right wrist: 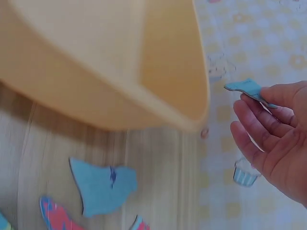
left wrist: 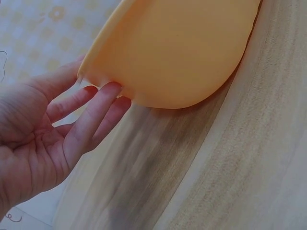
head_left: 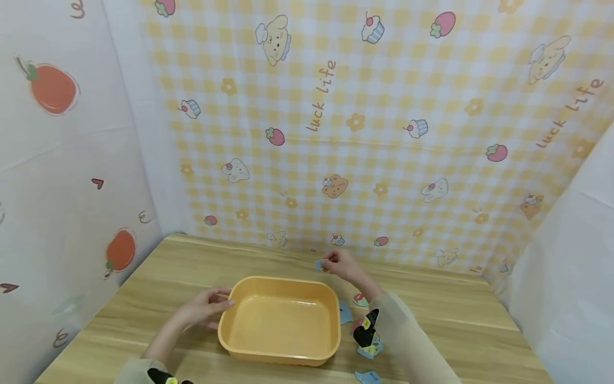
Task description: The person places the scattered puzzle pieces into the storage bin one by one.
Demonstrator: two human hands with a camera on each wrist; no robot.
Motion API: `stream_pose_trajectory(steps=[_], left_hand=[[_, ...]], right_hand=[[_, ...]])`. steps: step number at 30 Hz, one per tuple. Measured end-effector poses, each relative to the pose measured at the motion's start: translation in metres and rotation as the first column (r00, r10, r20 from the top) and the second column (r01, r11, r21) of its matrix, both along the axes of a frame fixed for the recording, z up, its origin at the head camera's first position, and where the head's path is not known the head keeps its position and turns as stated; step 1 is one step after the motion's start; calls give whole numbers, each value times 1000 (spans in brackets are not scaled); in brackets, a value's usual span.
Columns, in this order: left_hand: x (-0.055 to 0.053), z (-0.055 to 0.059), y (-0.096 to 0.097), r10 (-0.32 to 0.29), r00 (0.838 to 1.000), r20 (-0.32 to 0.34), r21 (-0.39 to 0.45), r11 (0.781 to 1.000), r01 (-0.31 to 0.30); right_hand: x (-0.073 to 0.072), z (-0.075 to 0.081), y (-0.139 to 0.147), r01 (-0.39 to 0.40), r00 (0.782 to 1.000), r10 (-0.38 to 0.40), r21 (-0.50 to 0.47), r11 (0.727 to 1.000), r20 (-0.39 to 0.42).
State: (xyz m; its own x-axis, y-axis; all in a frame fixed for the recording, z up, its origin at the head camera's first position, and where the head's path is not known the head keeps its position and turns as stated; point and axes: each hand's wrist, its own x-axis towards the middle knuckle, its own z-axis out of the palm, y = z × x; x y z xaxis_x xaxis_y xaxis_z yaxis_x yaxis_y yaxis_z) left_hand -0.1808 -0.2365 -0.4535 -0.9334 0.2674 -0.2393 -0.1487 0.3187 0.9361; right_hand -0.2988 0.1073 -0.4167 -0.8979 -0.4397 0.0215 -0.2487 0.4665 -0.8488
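Note:
A yellow plastic basin (head_left: pixel 280 325) stands on the wooden table, with nothing visible inside it. At its left end my left hand (head_left: pixel 203 308) holds the rim, thumb at the edge and fingertips (left wrist: pixel 111 88) against the outer wall. Beyond the far right corner of the basin, my right hand (head_left: pixel 342 266) pinches a small flat light-blue puzzle piece (right wrist: pixel 249 89) between thumb and fingers. A larger blue piece (right wrist: pixel 103 187) lies on the table close to the basin's right side. Near it are a red piece (right wrist: pixel 60 213) and a red-and-green piece (head_left: pixel 360 300).
Under my right forearm lies a blue-yellow piece (head_left: pixel 370 348), partly hidden by the black wrist strap (head_left: pixel 365 333). Another blue piece (head_left: pixel 368 377) lies at the bottom edge of the head view. A checked cloth (head_left: pixel 355 160) hangs behind the table (head_left: pixel 455 320), white cloth at both sides.

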Motion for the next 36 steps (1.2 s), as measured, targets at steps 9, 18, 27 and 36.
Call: stream_pose_trajectory(steps=[9, 18, 27, 36], left_hand=[[1, -3, -9, -17, 1000, 18, 23, 1000, 16], [4, -8, -19, -23, 1000, 8, 38, 999, 23], [2, -8, -13, -10, 1000, 14, 39, 999, 10], [-3, -8, -7, -51, 999, -1, 56, 997, 51]], right_hand=[[17, 15, -35, -86, 995, 86, -6, 996, 45], [17, 10, -73, -199, 977, 194, 54, 979, 90], [24, 3, -95, -251, 962, 237, 97, 963, 133], [30, -6, -110, -271, 960, 254, 177, 946, 115]])
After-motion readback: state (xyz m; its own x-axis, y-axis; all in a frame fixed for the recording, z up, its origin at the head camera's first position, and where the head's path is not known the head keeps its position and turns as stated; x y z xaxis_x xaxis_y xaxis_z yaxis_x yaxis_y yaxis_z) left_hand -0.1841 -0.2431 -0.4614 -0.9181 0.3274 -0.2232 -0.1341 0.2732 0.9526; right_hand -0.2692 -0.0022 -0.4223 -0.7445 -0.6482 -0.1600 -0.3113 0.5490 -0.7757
